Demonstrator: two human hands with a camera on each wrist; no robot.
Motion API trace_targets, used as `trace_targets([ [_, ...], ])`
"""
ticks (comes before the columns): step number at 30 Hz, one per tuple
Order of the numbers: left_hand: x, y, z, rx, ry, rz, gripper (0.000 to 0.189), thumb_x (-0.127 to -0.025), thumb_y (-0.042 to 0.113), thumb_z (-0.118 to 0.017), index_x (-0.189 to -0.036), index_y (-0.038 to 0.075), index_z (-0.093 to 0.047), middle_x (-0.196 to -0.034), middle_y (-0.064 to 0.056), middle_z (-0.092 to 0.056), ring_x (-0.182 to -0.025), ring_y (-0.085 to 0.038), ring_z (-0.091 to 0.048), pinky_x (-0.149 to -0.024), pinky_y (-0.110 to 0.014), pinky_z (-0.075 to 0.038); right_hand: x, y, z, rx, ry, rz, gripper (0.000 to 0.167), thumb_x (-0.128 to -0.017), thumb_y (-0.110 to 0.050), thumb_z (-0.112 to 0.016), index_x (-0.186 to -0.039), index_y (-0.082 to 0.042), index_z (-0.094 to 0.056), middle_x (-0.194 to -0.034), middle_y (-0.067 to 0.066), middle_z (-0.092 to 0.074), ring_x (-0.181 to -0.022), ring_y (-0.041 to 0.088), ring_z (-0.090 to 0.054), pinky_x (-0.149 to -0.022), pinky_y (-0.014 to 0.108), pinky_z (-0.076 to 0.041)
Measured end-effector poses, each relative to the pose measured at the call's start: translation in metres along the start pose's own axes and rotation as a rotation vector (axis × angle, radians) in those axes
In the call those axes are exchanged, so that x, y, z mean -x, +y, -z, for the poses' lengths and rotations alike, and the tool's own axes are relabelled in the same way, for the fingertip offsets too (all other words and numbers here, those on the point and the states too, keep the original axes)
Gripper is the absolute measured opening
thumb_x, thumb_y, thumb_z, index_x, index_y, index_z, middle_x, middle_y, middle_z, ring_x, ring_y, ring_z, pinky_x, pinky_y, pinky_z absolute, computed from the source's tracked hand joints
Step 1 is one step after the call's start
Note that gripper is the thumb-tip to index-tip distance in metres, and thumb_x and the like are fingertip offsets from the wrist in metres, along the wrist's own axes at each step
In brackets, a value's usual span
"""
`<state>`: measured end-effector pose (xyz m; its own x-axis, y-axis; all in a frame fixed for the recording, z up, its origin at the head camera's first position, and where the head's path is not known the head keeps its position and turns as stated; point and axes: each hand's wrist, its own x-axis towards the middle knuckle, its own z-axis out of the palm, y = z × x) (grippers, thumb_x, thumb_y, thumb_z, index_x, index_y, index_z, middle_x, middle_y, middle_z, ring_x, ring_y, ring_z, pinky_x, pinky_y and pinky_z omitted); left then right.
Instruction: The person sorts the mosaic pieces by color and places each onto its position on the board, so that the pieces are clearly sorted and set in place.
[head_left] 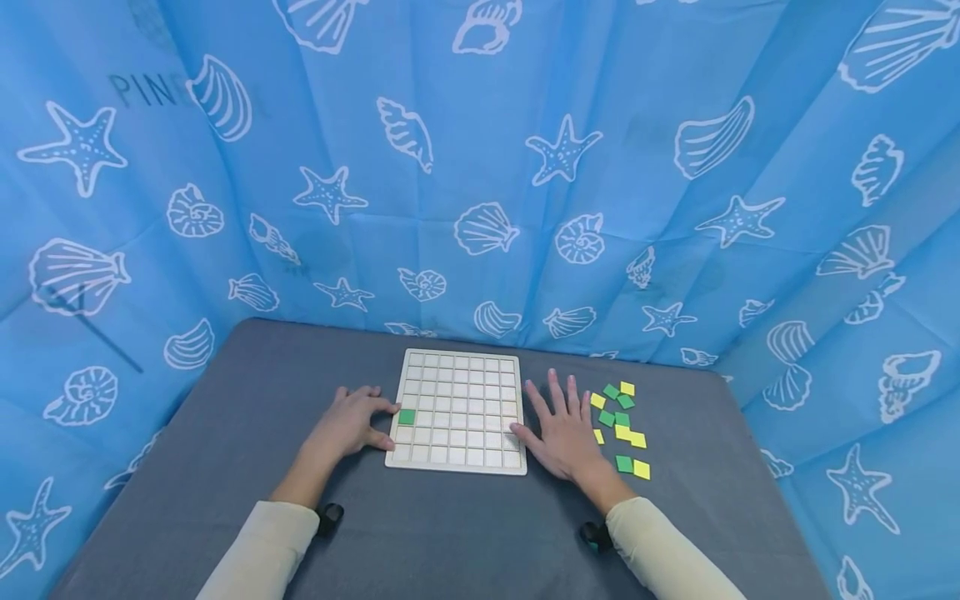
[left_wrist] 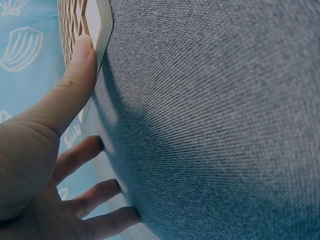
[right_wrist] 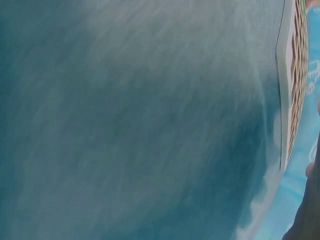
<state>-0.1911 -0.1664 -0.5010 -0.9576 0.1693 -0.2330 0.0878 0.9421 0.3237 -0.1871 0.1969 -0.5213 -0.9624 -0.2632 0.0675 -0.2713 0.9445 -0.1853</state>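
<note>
A pale wooden grid board (head_left: 456,471) lies on the cloth-covered table, one green square tile (head_left: 407,417) in a cell of its left column. At the board's left edge rests my left hand (head_left: 351,423), thumb and index finger apart and touching the rim. In the left wrist view its thumb (left_wrist: 82,52) lies on the board's edge while the other fingertips are down near the cloth. My right hand (head_left: 564,433) is spread flat by the right edge, its thumb tip on the rim. Only a dark sliver of the right hand (right_wrist: 307,210) shows in the right wrist view.
Right of the right hand, several loose green tiles (head_left: 624,463) and yellow tiles (head_left: 641,469) lie scattered, some touching. Grey cloth (head_left: 450,533) covers the table. A blue shell-print curtain (head_left: 480,167) hangs behind and along both sides.
</note>
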Motion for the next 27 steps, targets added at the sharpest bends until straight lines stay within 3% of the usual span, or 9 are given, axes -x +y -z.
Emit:
trace_targets([
  [19,-0.002,0.002,-0.001,-0.002,-0.011,0.014,0.069,-0.073,0.043,-0.089,-0.137,0.028,-0.067,-0.158,-0.016,-0.046,-0.136,-0.045,-0.041,-0.101,-0.064,-0.046,0.022,0.056,0.007,-0.040,-0.004,-0.111,0.079,-0.101,-0.062,-0.048,-0.162,-0.017,-0.028,-0.170,0.023,-0.013,-0.156,0.050,-0.009,-0.120,0.073,-0.010],
  [27,-0.001,0.001,0.000,0.002,-0.011,0.008,0.069,-0.073,0.043,-0.089,-0.137,0.027,-0.067,-0.158,-0.017,-0.047,-0.136,-0.046,-0.041,-0.100,-0.065,-0.046,0.029,0.076,0.016,-0.116,0.006,-0.109,0.070,-0.105,-0.053,-0.048,-0.161,-0.015,-0.031,-0.165,0.028,-0.019,-0.153,0.054,-0.012,-0.117,0.076,-0.013],
])
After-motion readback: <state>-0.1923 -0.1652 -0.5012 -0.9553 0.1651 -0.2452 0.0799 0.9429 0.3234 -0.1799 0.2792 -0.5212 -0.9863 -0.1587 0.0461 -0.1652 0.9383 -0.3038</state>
